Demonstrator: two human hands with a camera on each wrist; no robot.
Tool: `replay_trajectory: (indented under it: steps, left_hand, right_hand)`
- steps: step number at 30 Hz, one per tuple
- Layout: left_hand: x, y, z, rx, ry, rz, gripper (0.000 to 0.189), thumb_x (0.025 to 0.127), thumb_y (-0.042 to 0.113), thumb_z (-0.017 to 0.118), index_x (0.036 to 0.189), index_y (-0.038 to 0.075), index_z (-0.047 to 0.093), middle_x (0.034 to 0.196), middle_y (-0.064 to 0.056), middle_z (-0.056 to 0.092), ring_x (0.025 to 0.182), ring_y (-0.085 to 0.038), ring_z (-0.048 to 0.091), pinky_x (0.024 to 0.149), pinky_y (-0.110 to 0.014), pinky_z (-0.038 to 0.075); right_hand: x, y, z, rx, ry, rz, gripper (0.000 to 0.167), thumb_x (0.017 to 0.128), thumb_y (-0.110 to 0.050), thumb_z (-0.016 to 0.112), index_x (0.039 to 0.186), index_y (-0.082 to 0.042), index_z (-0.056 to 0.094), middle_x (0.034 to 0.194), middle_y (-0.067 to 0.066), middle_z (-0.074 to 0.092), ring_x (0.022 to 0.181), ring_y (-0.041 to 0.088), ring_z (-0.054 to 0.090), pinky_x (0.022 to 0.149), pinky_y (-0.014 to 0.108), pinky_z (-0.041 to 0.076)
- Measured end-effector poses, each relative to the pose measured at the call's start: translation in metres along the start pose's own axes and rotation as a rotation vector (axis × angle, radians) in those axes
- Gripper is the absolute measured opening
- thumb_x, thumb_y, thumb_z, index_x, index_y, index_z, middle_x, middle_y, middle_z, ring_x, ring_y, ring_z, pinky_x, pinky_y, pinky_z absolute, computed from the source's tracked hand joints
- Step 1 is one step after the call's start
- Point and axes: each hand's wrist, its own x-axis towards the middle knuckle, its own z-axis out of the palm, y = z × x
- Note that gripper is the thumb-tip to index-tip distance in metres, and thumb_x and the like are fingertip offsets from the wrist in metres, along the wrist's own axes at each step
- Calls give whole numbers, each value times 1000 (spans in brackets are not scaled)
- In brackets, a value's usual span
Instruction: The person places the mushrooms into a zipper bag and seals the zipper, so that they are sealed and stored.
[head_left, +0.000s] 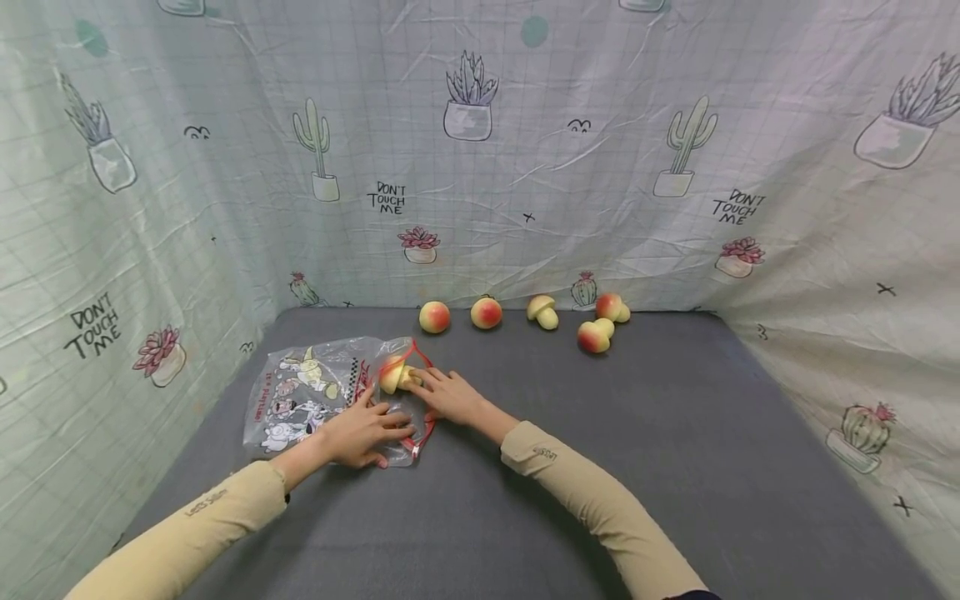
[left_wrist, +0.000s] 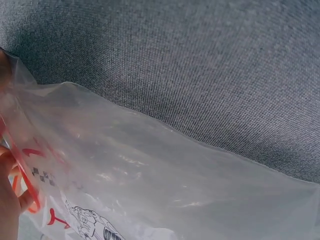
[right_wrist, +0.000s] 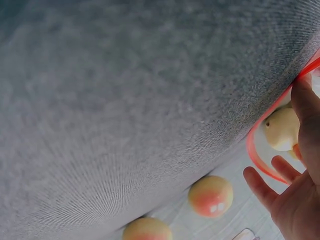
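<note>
A clear plastic bag [head_left: 341, 396] with cartoon prints and a red-edged opening lies at the left of the table. My left hand [head_left: 367, 429] holds it near the opening, fingers spread over the plastic; the left wrist view shows fingers [left_wrist: 9, 200] at the red edge. In the mouth of the bag is a yellow toy mushroom [head_left: 392, 375] with a reddish cap. My right hand [head_left: 453, 400] touches its stem with extended fingers, while the thumb [right_wrist: 306, 102] rests by the red edge. The other right fingers stick out loosely.
Along the back of the grey table stand two round yellow-red toys [head_left: 434, 317] [head_left: 487, 313], a yellow mushroom [head_left: 542, 311] and two red-capped mushrooms [head_left: 595, 336] [head_left: 613, 307]. A printed cloth [head_left: 480, 208] hangs behind and at both sides.
</note>
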Motion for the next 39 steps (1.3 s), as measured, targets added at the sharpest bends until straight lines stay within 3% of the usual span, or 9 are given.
replay_trajectory:
  steps: [11,39]
  left_hand:
    - [-2,-2,3,-10,4,0,60,77,54,54,130,26,47,131,1,50,106,-27,53,91,-64,29]
    - [-2,-2,3,-20,-2,-10,61,79,54,52,132,26,44,134,1,48,107,-24,50,90,-65,29]
  right_hand:
    - [-2,2,-1,5,21,-3,51,92,-39,42,140,-27,29,146,-2,27,124,18,37,85,36,45]
    - [19,-1,1,-64,-3,6,47,94,-31,40,139,-33,27,148,-5,21,125,17,35,84,34,45]
